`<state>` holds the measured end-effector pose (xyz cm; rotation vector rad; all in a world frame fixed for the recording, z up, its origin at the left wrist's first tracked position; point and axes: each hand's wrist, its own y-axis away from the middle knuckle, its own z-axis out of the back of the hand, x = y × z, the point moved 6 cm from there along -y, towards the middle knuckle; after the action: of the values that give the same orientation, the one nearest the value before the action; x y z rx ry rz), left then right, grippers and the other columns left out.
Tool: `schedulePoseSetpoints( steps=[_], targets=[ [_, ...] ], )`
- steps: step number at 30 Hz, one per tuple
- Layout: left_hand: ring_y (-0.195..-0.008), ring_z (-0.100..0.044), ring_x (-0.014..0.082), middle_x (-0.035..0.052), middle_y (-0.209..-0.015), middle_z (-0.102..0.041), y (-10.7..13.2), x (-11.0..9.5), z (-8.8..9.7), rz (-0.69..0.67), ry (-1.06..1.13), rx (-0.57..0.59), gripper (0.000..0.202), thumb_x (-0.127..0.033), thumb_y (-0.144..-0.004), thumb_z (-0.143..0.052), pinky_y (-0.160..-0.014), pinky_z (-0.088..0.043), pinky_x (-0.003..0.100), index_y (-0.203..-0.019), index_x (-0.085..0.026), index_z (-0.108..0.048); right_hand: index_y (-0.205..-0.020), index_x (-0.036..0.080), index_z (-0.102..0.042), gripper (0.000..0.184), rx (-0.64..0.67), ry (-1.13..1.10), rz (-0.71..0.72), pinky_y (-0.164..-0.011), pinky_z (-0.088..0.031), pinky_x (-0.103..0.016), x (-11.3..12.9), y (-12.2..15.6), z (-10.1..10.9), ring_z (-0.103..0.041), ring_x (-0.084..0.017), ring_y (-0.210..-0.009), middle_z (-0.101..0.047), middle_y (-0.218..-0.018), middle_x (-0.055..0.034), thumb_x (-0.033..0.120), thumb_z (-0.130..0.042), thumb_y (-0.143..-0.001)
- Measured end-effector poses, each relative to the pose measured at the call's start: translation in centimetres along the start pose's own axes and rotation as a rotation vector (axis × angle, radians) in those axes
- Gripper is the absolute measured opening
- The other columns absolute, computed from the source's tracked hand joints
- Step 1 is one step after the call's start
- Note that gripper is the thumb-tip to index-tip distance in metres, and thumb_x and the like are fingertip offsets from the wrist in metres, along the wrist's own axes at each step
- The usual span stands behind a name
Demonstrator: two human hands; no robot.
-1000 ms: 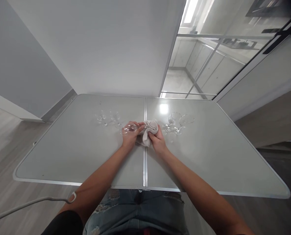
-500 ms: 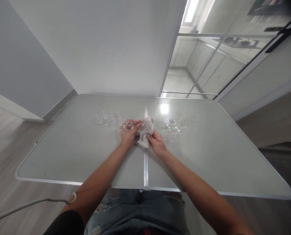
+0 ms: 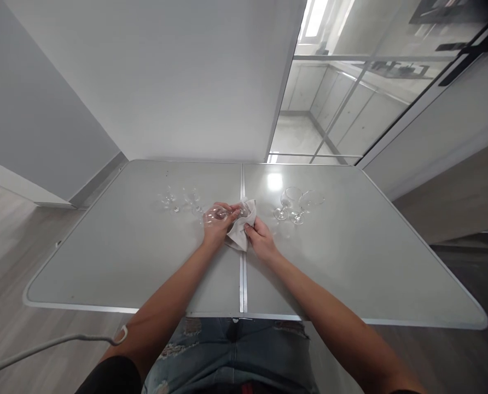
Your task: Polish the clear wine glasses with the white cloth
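A clear stemmed glass [image 3: 214,214] lies sideways in my left hand [image 3: 218,225], its bowl pointing left and its foot end toward the cloth. My left fingers are closed around it. My right hand [image 3: 261,238] grips a pale cloth [image 3: 239,234], which is bunched against the glass's foot end. Both hands are close together over the table's middle seam. Part of the glass is hidden by my fingers and the cloth.
Left of my hands stand several clear glasses [image 3: 175,208], hard to make out. To the right are two stemmed glasses [image 3: 296,218] close together. All are on a grey folding table [image 3: 137,262] with a metal rim. A white cable [image 3: 55,342] hangs at lower left.
The cloth has shifted slightly and is folded differently around the glass's foot end. Both hands keep their hold. The whole view has moved a little.
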<state>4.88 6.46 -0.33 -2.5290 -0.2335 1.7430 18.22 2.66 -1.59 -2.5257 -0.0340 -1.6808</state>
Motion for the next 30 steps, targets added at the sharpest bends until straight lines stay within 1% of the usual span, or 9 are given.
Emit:
schedulePoseSetpoints(
  steps=[4, 7, 10, 16, 19, 21, 24, 26, 30],
  targets=[
    [-0.089, -0.075, 0.0228, 0.0084, -0.096, -0.077, 0.1, 0.7, -0.4, 0.074, 0.001, 0.082, 0.036, -0.031, -0.064, -0.09, -0.079, -0.061, 0.035, -0.081, -0.019, -0.061, -0.116, 0.025, -0.07, 0.035, -0.033, 0.049, 0.014, -0.095, -0.052, -0.036, 0.3, -0.2, 0.8, -0.064, -0.02, -0.097, -0.072, -0.101, -0.0012, 0.03, -0.066, -0.082],
    [-0.087, -0.075, 0.0214, 0.0067, -0.09, -0.077, -0.5, 0.3, 0.6, 0.0, 0.018, -0.028, 0.038, -0.031, -0.063, -0.091, -0.078, -0.06, 0.032, -0.082, -0.017, -0.062, -0.096, 0.02, -0.075, 0.02, 0.008, 0.18, -0.011, -0.078, -0.051, -0.031, 0.1, -0.1, 0.9, -0.061, -0.018, -0.079, -0.068, -0.081, 0.0005, 0.026, -0.063, -0.08],
    [-0.08, -0.074, 0.0185, 0.0052, -0.083, -0.075, -1.1, -0.1, 1.6, -0.042, 0.007, -0.122, 0.038, -0.035, -0.064, -0.09, -0.069, -0.058, 0.026, -0.084, -0.016, -0.064, -0.08, 0.018, -0.075, 0.016, 0.098, 0.257, 0.007, -0.068, -0.047, -0.028, 0.7, 0.2, 0.4, -0.055, -0.015, -0.069, -0.062, -0.07, 0.0013, 0.027, -0.062, -0.08],
    [-0.079, -0.073, 0.0187, 0.0056, -0.082, -0.074, -0.9, -0.5, 1.8, -0.049, -0.056, -0.127, 0.035, -0.036, -0.068, -0.088, -0.064, -0.059, 0.026, -0.083, -0.015, -0.065, -0.066, 0.017, -0.068, 0.032, 0.205, 0.24, 0.102, -0.067, -0.046, -0.029, 3.9, 1.1, -0.6, -0.055, -0.017, -0.073, -0.063, -0.08, -0.0052, 0.041, -0.058, -0.084],
    [-0.072, -0.072, 0.0185, 0.0059, -0.079, -0.074, -0.4, -0.6, 1.1, -0.073, -0.099, -0.049, 0.033, -0.034, -0.067, -0.088, -0.06, -0.058, 0.027, -0.084, -0.014, -0.067, -0.063, 0.017, -0.063, 0.05, 0.162, 0.256, 0.046, -0.056, -0.041, -0.027, 4.1, 1.2, -0.3, -0.046, -0.014, -0.059, -0.054, -0.063, -0.002, 0.054, -0.046, -0.092],
    [-0.07, -0.072, 0.0188, 0.007, -0.078, -0.075, -0.2, -0.4, 0.8, -0.064, -0.123, -0.002, 0.032, -0.032, -0.065, -0.089, -0.061, -0.059, 0.028, -0.082, -0.014, -0.068, -0.059, 0.018, -0.057, 0.05, 0.081, 0.354, 0.054, -0.052, -0.036, -0.026, 4.0, 1.1, 0.2, -0.04, -0.012, -0.054, -0.044, -0.056, 0.0023, 0.057, -0.053, -0.09],
    [-0.073, -0.073, 0.0201, 0.0068, -0.08, -0.076, 0.0, -0.1, 0.8, -0.054, -0.153, 0.019, 0.032, -0.03, -0.063, -0.09, -0.067, -0.061, 0.031, -0.083, -0.015, -0.07, -0.081, 0.02, -0.064, 0.023, -0.063, 0.555, 0.174, -0.06, -0.041, -0.024, 4.5, 0.9, 0.8, -0.048, -0.012, -0.063, -0.051, -0.068, 0.0039, 0.042, -0.07, -0.08],
    [-0.075, -0.073, 0.0204, 0.0066, -0.083, -0.076, 0.1, -0.1, 0.7, -0.071, -0.204, 0.055, 0.032, -0.029, -0.062, -0.09, -0.072, -0.061, 0.032, -0.086, -0.016, -0.073, -0.102, 0.023, -0.067, 0.024, -0.092, 0.679, 0.261, -0.07, -0.046, -0.025, 4.9, 0.9, 0.7, -0.055, -0.014, -0.072, -0.058, -0.08, 0.0023, 0.032, -0.069, -0.079],
    [-0.087, -0.071, 0.0208, 0.0079, -0.093, -0.076, 0.6, -1.0, -0.4, -0.214, -0.336, 0.197, 0.024, -0.027, -0.063, -0.089, -0.077, -0.058, 0.031, -0.083, -0.019, -0.079, -0.1, 0.025, -0.073, 0.02, -0.062, 0.886, 0.298, -0.078, -0.047, -0.028, 4.7, 1.1, 0.3, -0.062, -0.017, -0.08, -0.067, -0.089, -0.0019, 0.024, -0.065, -0.082]
  ],
)
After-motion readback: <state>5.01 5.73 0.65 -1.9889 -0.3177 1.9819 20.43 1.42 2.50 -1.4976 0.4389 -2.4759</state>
